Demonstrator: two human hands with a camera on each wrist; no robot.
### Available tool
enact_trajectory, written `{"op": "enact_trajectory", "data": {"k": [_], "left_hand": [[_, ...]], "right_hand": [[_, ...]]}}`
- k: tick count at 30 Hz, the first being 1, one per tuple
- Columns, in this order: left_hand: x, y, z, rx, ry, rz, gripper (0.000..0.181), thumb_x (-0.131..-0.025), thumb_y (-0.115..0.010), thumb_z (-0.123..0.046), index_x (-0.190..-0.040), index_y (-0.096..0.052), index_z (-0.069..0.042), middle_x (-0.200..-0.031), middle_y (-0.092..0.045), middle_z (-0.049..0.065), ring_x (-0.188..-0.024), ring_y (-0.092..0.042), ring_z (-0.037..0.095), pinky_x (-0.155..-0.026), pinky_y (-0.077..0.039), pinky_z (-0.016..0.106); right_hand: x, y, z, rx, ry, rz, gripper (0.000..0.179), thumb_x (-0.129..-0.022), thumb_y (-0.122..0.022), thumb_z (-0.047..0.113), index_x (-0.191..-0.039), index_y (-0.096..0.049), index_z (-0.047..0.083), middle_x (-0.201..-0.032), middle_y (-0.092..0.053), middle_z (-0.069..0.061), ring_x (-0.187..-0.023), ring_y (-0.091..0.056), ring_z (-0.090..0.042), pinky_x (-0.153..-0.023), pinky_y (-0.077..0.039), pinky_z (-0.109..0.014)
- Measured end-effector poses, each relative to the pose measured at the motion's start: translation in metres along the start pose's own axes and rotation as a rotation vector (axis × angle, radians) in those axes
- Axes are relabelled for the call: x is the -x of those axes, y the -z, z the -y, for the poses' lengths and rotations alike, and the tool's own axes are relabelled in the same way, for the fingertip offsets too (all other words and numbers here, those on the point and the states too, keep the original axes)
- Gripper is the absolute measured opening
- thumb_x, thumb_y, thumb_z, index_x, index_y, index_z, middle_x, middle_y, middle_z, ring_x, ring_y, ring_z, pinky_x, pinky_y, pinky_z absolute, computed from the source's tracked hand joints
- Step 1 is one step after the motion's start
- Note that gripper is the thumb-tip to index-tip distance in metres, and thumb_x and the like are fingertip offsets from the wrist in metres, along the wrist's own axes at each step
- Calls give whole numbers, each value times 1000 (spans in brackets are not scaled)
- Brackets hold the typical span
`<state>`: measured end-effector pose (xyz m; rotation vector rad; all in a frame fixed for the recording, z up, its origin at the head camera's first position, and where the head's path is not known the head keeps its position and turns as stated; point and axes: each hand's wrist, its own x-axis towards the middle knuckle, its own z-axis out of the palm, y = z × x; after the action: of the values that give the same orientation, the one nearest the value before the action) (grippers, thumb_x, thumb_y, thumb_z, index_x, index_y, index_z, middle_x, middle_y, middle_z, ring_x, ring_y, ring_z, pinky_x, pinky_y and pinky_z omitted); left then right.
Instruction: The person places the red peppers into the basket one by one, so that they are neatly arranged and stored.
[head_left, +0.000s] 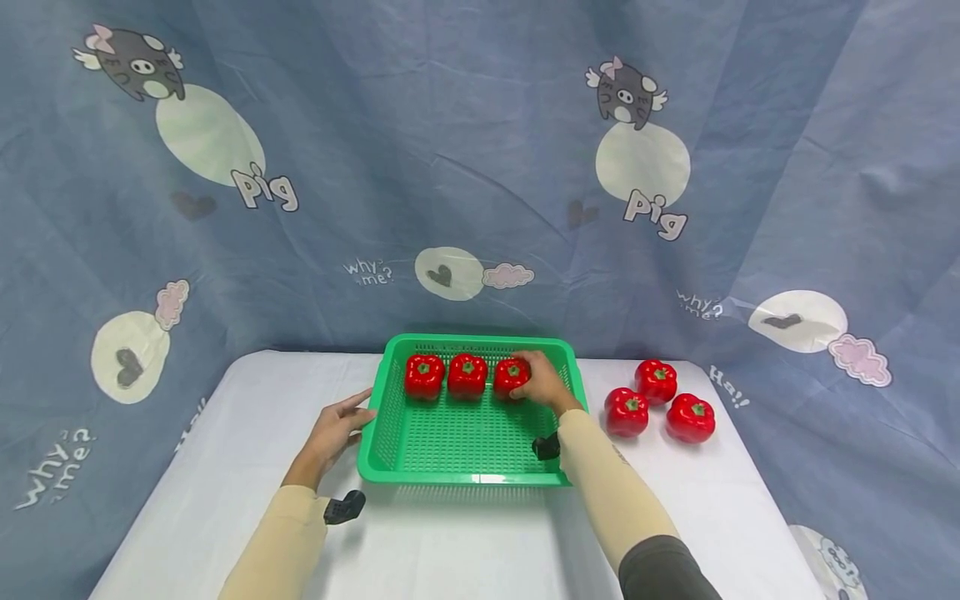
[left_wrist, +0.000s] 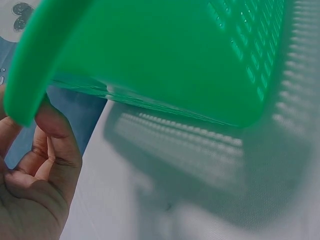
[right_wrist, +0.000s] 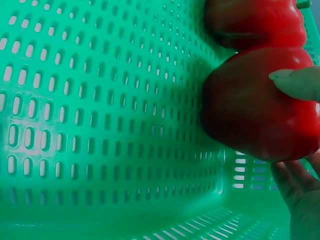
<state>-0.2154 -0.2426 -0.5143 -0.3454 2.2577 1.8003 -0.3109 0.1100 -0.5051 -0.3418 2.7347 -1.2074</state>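
Observation:
A green plastic basket (head_left: 472, 479) with slotted walls stands on the table. Inside, along its far side, a red bell pepper (head_left: 424, 377) sits at the left and another bell pepper (head_left: 467, 377) in the middle. The third bell pepper (right_wrist: 260, 105), rightmost in the row, is between the thumb and fingers of my right hand (head_left: 542, 383). In the right wrist view, the thumb lies on this pepper's upper side while the fingers reach around below it. My left hand (head_left: 333, 433) holds the basket's left rim (left_wrist: 30, 75), with thumb and fingertips partly hidden behind it.
To the right of the basket, a bell pepper (head_left: 626, 412), a second bell pepper (head_left: 656, 382) and a third bell pepper (head_left: 690, 418) form a loose group. The white table (head_left: 457, 550) meets a blue printed cloth (head_left: 480, 167) behind.

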Motion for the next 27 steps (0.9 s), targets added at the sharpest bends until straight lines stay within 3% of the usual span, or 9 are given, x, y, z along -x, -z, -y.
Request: {"op": "enact_trajectory", "data": {"k": [6,14,19,27], "left_hand": [[1,-1,-2,5,3,6,61,-94,-63,-25,-149,-38,-13,-115,-59,11,-94,-59,12,-95,-49,40],[2,-2,-6,16,15,-3,59,-95,-62,-22,-148,-39,-12,-116,-60,12,-93,-61,12,-97,-48,44],[0,-2,-5,8,17,0,59,-95,-62,-23,-148,-39,-13,-117,-60,12,-93,-62,12,-97,-48,44],[1,-1,-4,-3,19,3,60,-95,-62,-24,-149,-38,-12,-117,-61,12,-93,-61,11,-93,-50,40]], "right_hand": [[3,2,-1,-7,-8,-1,75,-69,-83,-1,-136,-52,5,-131,-46,-20,-121,-47,-36,-98,-46,-51],[8,12,-2,-33,-28,-34,76,-70,-83,1,-138,-50,9,-141,-40,-19,-130,-39,-36,-106,-37,-53],[15,22,-2,-95,10,-42,76,-72,-81,0,-140,-47,5,-144,-39,-19,-136,-32,-36,-109,-32,-53],[38,42,-7,-254,-4,-52,76,-76,-80,2,-143,-44,10,-146,-37,-17,-131,-40,-41,-106,-39,-52]]}}
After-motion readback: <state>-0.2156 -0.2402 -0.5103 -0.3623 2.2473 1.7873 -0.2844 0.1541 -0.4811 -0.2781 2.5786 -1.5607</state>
